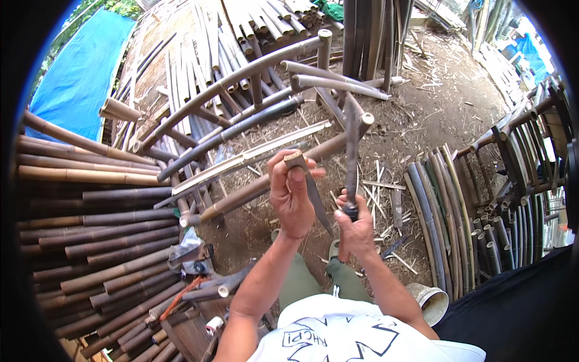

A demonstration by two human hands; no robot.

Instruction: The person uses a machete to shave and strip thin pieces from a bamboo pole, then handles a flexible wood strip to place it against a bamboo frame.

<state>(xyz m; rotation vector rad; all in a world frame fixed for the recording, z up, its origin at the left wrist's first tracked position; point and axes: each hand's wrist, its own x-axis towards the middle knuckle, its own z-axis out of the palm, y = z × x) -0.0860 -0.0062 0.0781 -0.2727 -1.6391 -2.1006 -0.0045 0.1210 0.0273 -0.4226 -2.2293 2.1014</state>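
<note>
My left hand (pixel 292 196) is raised in front of my body. It is closed round a short piece of split bamboo (pixel 316 202). The pale cut end faces up by my thumb, and the dark, narrow length slants down past my palm. Just to the right, my right hand (pixel 356 229) grips a machete (pixel 351 145) by its dark handle. The long, dark blade stands up and away from me, apart from the bamboo piece. Part of the bamboo is hidden behind my left fingers.
Ahead lies a bamboo frame (pixel 241 66) with rails and crosspieces. Stacked bamboo poles (pixel 114 247) fill the left side; more poles (pixel 443 217) lean at the right. A whitish bucket (pixel 433 304) stands by my right arm. Shavings litter the dirt floor (pixel 422 120).
</note>
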